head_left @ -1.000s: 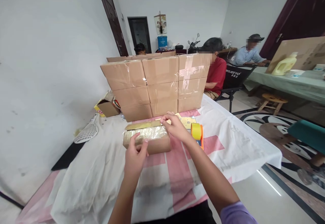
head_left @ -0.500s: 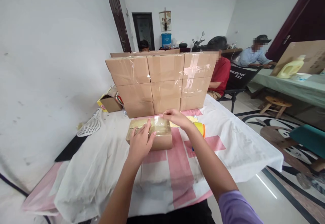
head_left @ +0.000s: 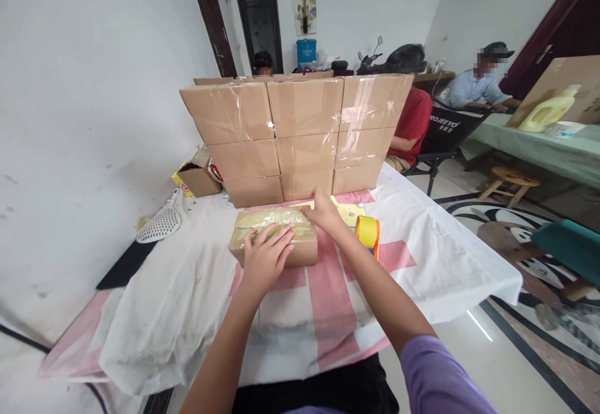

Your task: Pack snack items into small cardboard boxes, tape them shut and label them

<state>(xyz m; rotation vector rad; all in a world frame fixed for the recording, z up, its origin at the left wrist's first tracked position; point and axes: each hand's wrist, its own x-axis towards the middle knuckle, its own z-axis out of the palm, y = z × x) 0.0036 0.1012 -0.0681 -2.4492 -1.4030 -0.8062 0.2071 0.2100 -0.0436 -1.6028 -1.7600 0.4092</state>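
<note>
A small cardboard box (head_left: 300,254) lies on the cloth-covered table, with shiny clear tape across its top. My left hand (head_left: 268,248) rests flat on the box top, fingers stretched out and a little spread. At the right end of the box is my right hand (head_left: 324,212). Its thumb touches the top by the edge and a finger points up and away; the remaining fingers are partly hidden. Right of that hand stands a yellow and orange ring-shaped thing (head_left: 368,232), like a tape roll, with some blue low on it.
Taped cardboard boxes (head_left: 307,111) are stacked in a wall behind the small box. A yellow printed sheet (head_left: 349,212) lies before them. To the left are a white perforated scoop (head_left: 160,225) and an opened carton (head_left: 201,179). A person in red (head_left: 415,120) sits beyond the stack.
My right hand has gone from a raised pinch above the box to touching its right end. My left hand has flattened and shifted slightly right on the top. The camera view has tilted down.
</note>
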